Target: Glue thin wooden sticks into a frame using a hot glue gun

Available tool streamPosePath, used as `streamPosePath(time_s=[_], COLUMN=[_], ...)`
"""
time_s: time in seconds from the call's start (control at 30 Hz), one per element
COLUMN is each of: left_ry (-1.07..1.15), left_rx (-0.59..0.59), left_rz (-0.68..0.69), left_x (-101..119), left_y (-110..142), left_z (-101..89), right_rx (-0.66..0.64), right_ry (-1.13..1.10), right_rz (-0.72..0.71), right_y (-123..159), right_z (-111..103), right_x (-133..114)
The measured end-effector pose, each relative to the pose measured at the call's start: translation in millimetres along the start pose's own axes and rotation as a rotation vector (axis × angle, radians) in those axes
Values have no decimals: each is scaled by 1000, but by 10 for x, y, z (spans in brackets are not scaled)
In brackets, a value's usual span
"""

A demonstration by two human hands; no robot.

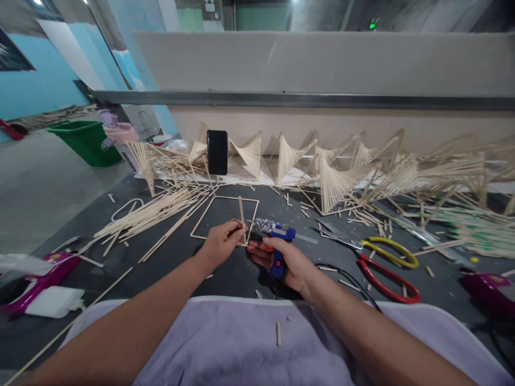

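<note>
Left hand (pixel 221 244) pinching an upright stick (pixel 242 210) | right hand (pixel 293 262) gripping the blue glue gun (pixel 277 264) | stick frame (pixel 203 217) on the bench (pixel 169 281)

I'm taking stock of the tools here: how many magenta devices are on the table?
2: one magenta device near the picture's left edge, and another magenta device at the right edge, partly cut off. More could be hidden.

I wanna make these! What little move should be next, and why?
Perhaps bring the glue gun to the foot of the upright stick: the left hand holds it at a corner of the frame, and the right hand holds the glue gun nearby.
</note>
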State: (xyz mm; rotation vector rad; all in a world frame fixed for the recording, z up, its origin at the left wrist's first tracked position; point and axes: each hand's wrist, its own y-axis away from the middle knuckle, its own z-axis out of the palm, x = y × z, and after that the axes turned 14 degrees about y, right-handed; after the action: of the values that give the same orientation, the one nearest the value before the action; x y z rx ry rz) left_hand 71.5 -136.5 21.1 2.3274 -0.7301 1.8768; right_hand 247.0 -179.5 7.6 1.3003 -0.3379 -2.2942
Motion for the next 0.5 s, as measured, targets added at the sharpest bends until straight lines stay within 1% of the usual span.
streamPosePath(time_s=[0.5], left_ry=[-18], left_rx=[1], left_rz=[12], left_x=[-21], left_y=[1], left_z=[2], right_rx=[-8], right_ry=[4], right_rz=[-6], right_y=[-4], right_z=[-10], right_x=[11])
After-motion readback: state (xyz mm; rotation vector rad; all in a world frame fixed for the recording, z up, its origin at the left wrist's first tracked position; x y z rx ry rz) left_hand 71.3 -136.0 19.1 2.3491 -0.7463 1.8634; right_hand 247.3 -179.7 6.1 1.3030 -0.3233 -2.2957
